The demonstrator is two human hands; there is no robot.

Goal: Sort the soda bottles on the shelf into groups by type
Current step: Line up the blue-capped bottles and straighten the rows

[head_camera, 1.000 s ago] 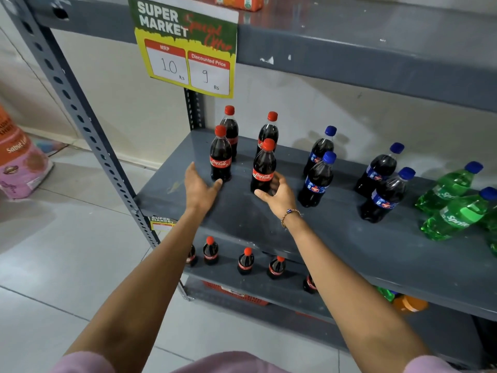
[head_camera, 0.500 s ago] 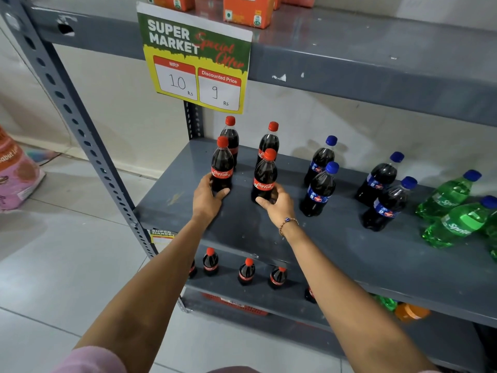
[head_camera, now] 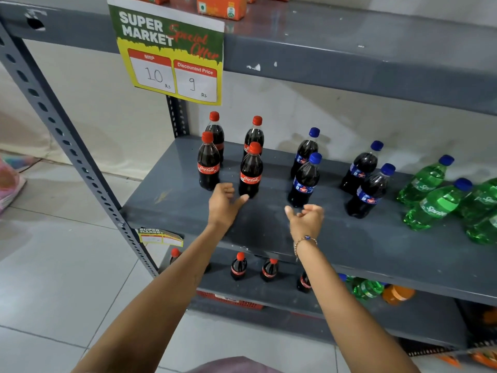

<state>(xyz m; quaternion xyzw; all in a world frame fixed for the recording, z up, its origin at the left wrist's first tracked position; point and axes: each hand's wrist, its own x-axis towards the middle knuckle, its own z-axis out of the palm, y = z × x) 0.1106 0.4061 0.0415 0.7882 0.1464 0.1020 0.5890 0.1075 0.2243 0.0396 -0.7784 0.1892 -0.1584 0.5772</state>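
Four red-capped Coca-Cola bottles stand in a square at the left of the grey shelf [head_camera: 269, 230]; the front pair are a left one [head_camera: 208, 164] and a right one [head_camera: 251, 172]. To their right stand dark blue-capped bottles in two pairs, the nearest [head_camera: 305, 180] and another pair [head_camera: 369, 191]. Green Sprite bottles [head_camera: 438, 204] fill the far right. My left hand [head_camera: 224, 205] hovers just before the front Coca-Cola pair, fingers half curled, thumb tip close to the right one's base. My right hand [head_camera: 306, 219] is below the nearest blue-capped bottle, loosely curled, holding nothing.
A price sign [head_camera: 172, 55] hangs from the upper shelf, which carries orange cartons [head_camera: 222, 6]. A perforated steel post [head_camera: 53, 117] slants down the left. The lower shelf holds small cola bottles [head_camera: 238, 266] and green and orange bottles [head_camera: 395, 293].
Both hands have let go of the front two Coca-Cola bottles and pulled back. My right hand has shifted right, toward the blue-capped bottles.
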